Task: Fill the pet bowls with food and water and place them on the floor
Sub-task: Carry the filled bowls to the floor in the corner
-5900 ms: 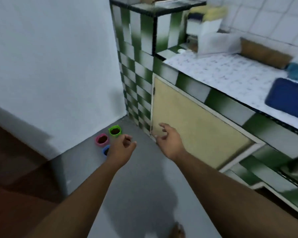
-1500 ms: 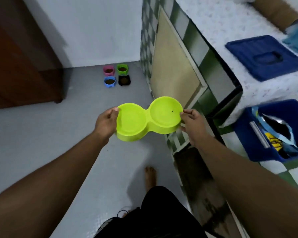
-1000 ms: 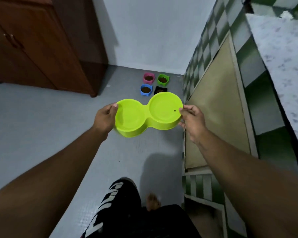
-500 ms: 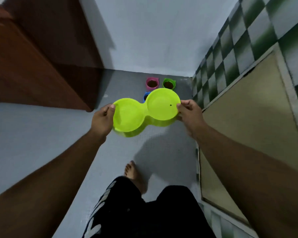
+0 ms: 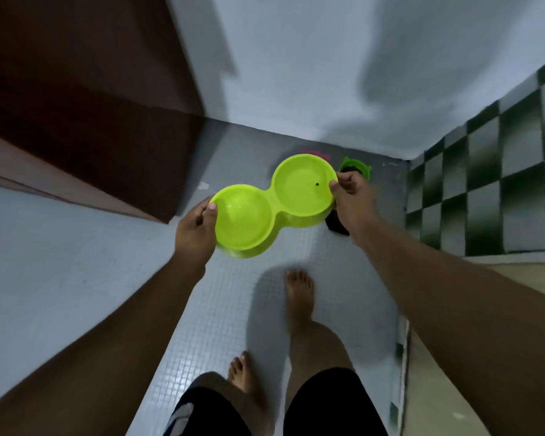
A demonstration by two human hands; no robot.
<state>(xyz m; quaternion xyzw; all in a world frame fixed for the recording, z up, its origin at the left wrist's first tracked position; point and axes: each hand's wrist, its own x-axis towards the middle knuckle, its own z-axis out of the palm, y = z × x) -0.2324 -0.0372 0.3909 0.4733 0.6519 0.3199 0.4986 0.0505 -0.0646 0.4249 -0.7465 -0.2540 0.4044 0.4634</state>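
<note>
Hovering over open floor [image 5: 76,278] between upper-left cabinet [image 5: 92,121] and right-side tiles [image 5: 485,199], pinching double bowl [image 5: 265,209] rims with left hand [image 5: 194,234] and right hand [image 5: 351,199].

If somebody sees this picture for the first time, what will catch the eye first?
The lime-green double bowl stands out in the middle of the view, held above the grey floor by the left hand at one end and the right hand at the other. Next come the green-and-white checkered wall on the right and the dark brown cabinet on the left.
</note>
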